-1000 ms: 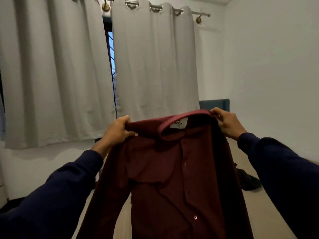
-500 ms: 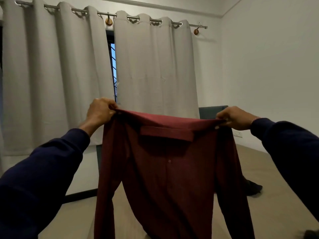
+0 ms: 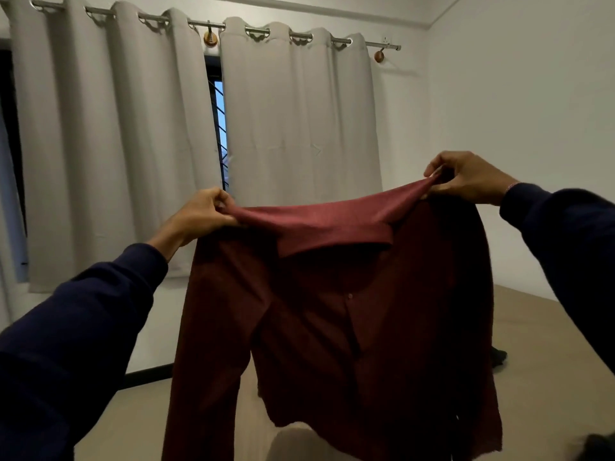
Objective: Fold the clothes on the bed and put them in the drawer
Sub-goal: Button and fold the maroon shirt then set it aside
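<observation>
- The maroon shirt hangs in the air in front of the person, above the tan bed; compared with half a second ago its top edge now slopes, higher on the right, and the collar fold sags between the two grips.
- The grey curtains fill the wall behind, with a narrow gap showing a barred window (they take up more of the view than they did a second ago).
- The white wall on the right stands close behind the bed's far edge; the shirt's hanging body hides much of the bed's middle.
- The bed surface shows bare to the left of the hanging sleeve and to the right of the shirt.
- A dark garment lies on the bed, partly hidden behind the shirt's right edge.
- The right hand pinches the shirt's right shoulder, now raised above the other.
- The left hand is clenched around the left shoulder seam, lower and further left than before.
</observation>
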{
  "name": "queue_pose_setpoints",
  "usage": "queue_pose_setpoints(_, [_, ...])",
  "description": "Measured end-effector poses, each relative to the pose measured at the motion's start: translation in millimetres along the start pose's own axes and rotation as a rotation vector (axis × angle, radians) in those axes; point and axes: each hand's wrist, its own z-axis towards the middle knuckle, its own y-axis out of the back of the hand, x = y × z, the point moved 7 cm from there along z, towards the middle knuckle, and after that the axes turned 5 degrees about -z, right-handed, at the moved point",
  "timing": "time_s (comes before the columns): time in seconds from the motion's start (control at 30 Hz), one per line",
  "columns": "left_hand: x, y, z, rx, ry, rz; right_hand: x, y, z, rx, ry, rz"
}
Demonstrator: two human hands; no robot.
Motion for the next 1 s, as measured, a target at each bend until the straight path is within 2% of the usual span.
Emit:
queue_pose_setpoints(0.03, [-2.7, -0.2, -1.8, 0.022, -0.040, 0.090, -1.7, 4.0, -2.1, 0.029, 0.001, -0.007])
queue_pose_setpoints(0.1, [-10.6, 4.2, -3.3, -0.053, -0.133, 0.248, -2.3, 10.0, -5.8, 0.052, 0.024, -0.021])
queue_pose_setpoints(0.2, [-21.4, 13.3, -4.2, -0.197, -0.228, 0.289, -0.3, 17.2, -9.2, -0.012, 0.061, -0.016])
queue_pose_setpoints(0.3, [-28.3, 19.7, -5.1, -0.236, -0.238, 0.331, -1.5, 24.6, -12.9, -0.060, 0.065, 0.010])
queue_pose_setpoints(0.37, [-29.5, 18.3, -4.9, -0.153, -0.202, 0.302, -0.6, 28.1, -16.2, -0.068, 0.055, 0.030])
queue_pose_setpoints(0.53, [-13.6, 6.2, -8.2, 0.300, 0.040, 0.123, 0.9, 29.5, -25.2, -0.082, 0.033, 0.082])
queue_pose_setpoints(0.63, [-10.7, 7.1, -11.9, 0.326, 0.080, 0.030, -3.6, 22.5, -29.5, -0.065, -0.016, 0.135])
queue_pose_setpoints(0.73, [-8.1, 9.6, -16.1, 0.254, 0.131, -0.108, -0.1, 14.3, -33.3, -0.049, -0.062, 0.191])
queue_pose_setpoints(0.8, [0.7, 10.6, -12.7, 0.155, 0.253, -0.259, 8.7, 11.5, -35.7, 0.002, -0.077, 0.222])
queue_pose_setpoints(0.87, [14.4, 14.1, -5.6, -0.065, 0.395, -0.416, 20.3, 5.7, -40.2, 0.147, -0.105, 0.290])
queue_pose_setpoints(0.93, [25.0, 18.2, -0.7, -0.332, 0.447, -0.508, 35.1, -3.8, -45.5, 0.320, -0.122, 0.424])
queue_pose_setpoints(1.0, [29.4, 18.0, -0.2, -0.503, 0.441, -0.473, 43.6, -7.6, -44.2, 0.343, -0.143, 0.516])
